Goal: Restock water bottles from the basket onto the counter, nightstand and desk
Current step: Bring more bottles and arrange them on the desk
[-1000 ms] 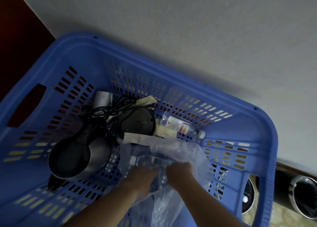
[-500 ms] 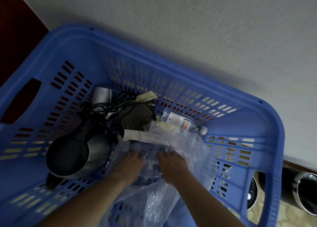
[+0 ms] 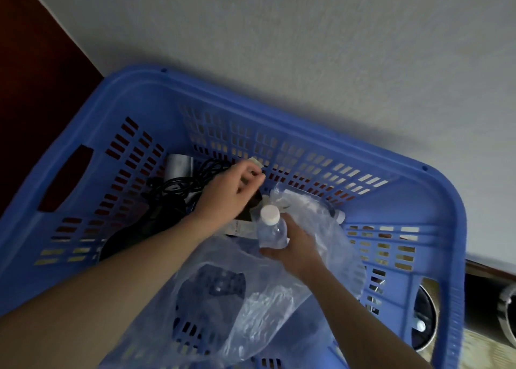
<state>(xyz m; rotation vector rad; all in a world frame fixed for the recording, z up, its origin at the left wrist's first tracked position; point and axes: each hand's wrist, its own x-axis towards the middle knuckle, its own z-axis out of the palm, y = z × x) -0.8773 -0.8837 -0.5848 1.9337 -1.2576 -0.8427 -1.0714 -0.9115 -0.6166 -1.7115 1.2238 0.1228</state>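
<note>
A blue slotted plastic basket (image 3: 435, 201) fills most of the view. My right hand (image 3: 293, 251) is shut on a clear water bottle (image 3: 272, 230) with a white cap, held upright above a crumpled clear plastic bag (image 3: 268, 299). My left hand (image 3: 231, 192) is further in, over the black items, pinching a small pale packet (image 3: 255, 163) between thumb and fingers. A second bottle lies on the basket floor behind the bag; only its white cap (image 3: 340, 216) shows.
A black cable (image 3: 178, 187), a silver cylinder (image 3: 178, 164) and a dark round appliance lie in the basket's left half. A grey wall stands behind the basket, dark wood at far left. Round metal-rimmed objects (image 3: 505, 312) sit at lower right outside the basket.
Both hands were in the plastic bag. My right hand has lifted a water bottle out of it, and my left hand has moved away toward the far side and taken hold of a small packet.
</note>
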